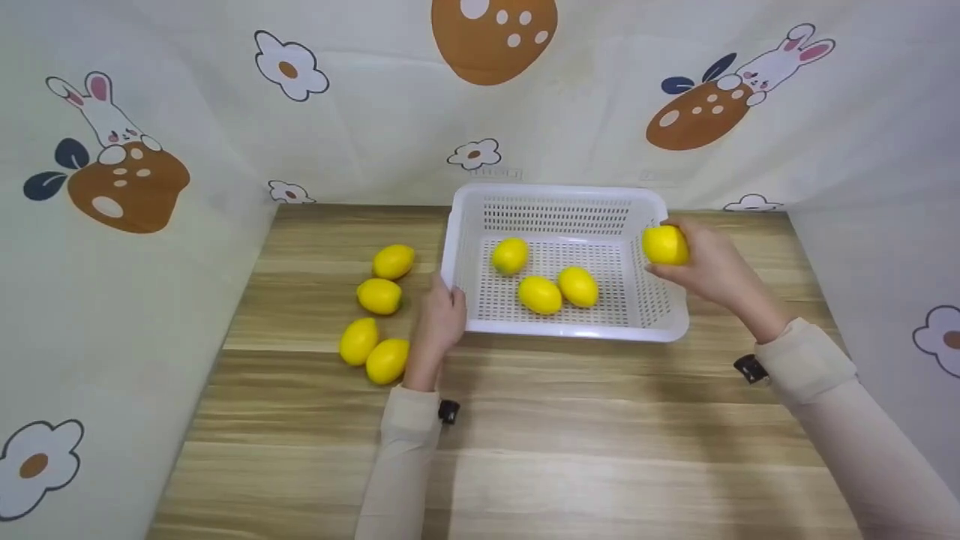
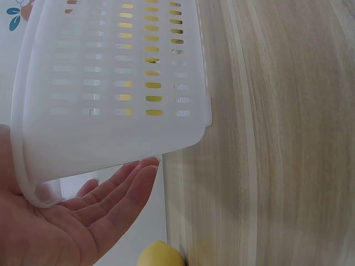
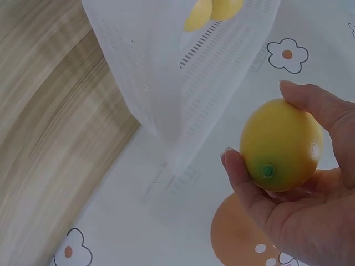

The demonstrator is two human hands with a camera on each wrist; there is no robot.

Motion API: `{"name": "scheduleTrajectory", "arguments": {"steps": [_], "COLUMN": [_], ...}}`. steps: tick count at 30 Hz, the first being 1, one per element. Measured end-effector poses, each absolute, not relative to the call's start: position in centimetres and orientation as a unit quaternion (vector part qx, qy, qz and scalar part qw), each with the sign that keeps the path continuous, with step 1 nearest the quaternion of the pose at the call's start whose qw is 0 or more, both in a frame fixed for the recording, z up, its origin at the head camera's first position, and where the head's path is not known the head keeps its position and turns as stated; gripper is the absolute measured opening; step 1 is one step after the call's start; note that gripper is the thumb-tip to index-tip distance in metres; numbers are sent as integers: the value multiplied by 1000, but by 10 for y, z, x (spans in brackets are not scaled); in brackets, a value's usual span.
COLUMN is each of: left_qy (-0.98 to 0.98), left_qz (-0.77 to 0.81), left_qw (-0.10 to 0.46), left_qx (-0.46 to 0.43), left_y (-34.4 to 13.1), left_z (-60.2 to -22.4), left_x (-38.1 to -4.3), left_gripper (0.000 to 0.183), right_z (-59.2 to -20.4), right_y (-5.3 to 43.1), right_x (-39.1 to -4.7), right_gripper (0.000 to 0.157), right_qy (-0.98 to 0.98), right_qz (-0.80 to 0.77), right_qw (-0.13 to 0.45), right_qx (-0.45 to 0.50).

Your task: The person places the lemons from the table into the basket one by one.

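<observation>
My right hand (image 1: 705, 259) grips a yellow lemon (image 1: 665, 245) above the right side of a white plastic basket (image 1: 577, 332). In the right wrist view, the thumb and fingers curl round the lemon (image 3: 280, 144), whose green-tinged end shows. My left hand (image 1: 441, 315) holds the basket by its front left corner. The left wrist view shows the rim between the thumb side and the fingers (image 2: 119, 202), which lie along the outer wall. Inside the basket lie three lemons: one at the back left (image 1: 511, 256), and two touching near the front (image 1: 540, 295).
Several lemons (image 1: 379, 297) lie on the wooden table (image 1: 525, 442) left of the basket, by the left forearm. A patterned cloth (image 1: 375, 135) covers the walls behind and at both sides. The basket stands near the table's back edge.
</observation>
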State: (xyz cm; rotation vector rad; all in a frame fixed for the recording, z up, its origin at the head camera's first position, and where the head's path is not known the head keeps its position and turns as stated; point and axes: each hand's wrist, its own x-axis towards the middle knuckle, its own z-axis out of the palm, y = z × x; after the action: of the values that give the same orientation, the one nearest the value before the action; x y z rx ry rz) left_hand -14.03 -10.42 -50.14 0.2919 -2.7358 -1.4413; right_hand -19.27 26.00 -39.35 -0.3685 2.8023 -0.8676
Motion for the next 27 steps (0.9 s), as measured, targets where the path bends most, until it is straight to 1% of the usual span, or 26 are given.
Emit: {"name": "scheduleTrajectory", "arguments": {"steps": [11, 17, 20, 27], "left_qy": [-882, -878, -877, -882], "left_qz": [-464, -469, -472, -461], "left_qw": [25, 35, 29, 36], "left_qx": [84, 87, 90, 86], "left_y": [-105, -105, -105, -105], "left_z": [-501, -504, -504, -504], "left_x": [-140, -141, -141, -142], "left_gripper": [46, 43, 45, 42], "right_z": [-392, -394, -395, -394], "right_y": [245, 234, 229, 221], "right_x": [-204, -210, -212, -217], "right_gripper": [69, 67, 66, 65], "right_qy": [948, 946, 945, 949], "right_qz": [-276, -277, -279, -274], "right_qw": [85, 96, 99, 86], "right_qx": [-133, -138, -138, -132]}}
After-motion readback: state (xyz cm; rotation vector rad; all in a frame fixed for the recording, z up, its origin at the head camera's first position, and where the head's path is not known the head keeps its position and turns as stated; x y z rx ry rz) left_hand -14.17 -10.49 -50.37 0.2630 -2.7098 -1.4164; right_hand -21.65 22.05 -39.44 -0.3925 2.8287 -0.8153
